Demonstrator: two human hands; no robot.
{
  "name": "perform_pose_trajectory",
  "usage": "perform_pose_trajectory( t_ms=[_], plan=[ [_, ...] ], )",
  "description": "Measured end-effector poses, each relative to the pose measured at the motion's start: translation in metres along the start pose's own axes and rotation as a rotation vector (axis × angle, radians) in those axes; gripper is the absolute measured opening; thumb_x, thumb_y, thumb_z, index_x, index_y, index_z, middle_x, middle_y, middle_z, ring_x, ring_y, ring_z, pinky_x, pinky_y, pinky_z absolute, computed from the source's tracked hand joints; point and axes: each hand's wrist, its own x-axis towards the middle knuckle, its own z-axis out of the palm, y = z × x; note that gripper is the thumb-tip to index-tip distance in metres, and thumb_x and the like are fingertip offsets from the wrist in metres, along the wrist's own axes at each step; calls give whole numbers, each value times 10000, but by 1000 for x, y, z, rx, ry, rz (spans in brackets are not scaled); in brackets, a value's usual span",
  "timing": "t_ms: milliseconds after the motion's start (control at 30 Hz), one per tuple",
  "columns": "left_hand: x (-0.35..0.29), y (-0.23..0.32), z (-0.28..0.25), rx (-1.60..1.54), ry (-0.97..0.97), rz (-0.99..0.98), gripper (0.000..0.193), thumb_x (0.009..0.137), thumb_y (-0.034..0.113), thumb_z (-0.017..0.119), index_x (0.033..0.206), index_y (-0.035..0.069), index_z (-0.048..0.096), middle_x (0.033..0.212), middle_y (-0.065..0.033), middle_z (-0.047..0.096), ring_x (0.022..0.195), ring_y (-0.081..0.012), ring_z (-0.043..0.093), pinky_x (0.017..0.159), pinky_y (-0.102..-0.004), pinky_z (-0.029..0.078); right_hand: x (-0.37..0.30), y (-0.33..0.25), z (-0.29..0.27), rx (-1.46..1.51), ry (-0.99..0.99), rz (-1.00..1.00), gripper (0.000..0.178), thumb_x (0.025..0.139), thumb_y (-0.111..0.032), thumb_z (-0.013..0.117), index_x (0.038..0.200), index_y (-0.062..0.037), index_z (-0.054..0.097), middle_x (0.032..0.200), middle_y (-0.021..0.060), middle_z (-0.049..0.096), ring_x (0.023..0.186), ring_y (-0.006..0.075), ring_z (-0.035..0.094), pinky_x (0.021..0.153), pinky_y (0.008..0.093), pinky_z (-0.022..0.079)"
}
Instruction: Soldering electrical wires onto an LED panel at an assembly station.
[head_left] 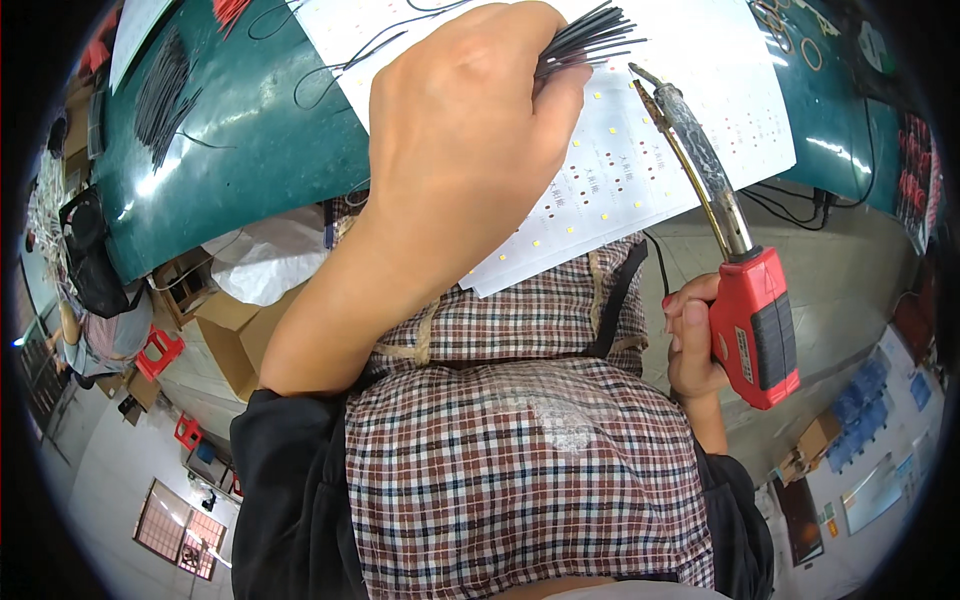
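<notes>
My left hand (470,115) is closed round a bundle of short black wires (592,40), whose ends fan out to the right past my thumb. It hangs over white circuit board sheets (625,185) dotted with small yellow squares. To the right, my right hand (693,345) grips the handle of a red and black soldering gun (752,320). Its metal barrel points up and to the left, with a thin tube along one side. The tip is over the sheets, near the wire ends but apart from them in the picture.
The green tabletop (275,135) carries a pile of black wires (165,100) and some red wires (229,14) at left. Rubber bands (811,54) lie at far right. Below the edge are a white bag (268,255) and a cardboard box (245,335). Another person (105,335) is at far left.
</notes>
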Motion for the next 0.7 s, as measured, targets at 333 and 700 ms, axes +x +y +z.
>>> perform_pose_trajectory(
  t_ms=[333,700],
  plan=[
    [-5,-34,19,-100,277,388,185,838,125,744,879,-8,622,805,-195,626,756,-384,652,664,-420,507,-4,11,-2,-111,-58,-17,177,1007,-159,578,1034,8,526,737,54,558,531,66,416,515,227,371],
    [-10,5,-2,324,-218,-282,203,822,190,791,820,16,687,712,-78,655,609,-223,637,590,-341,490,0,8,-6,-113,-96,-18,126,1008,-131,569,1030,-17,522,753,73,576,529,66,430,501,223,364]
  ],
)
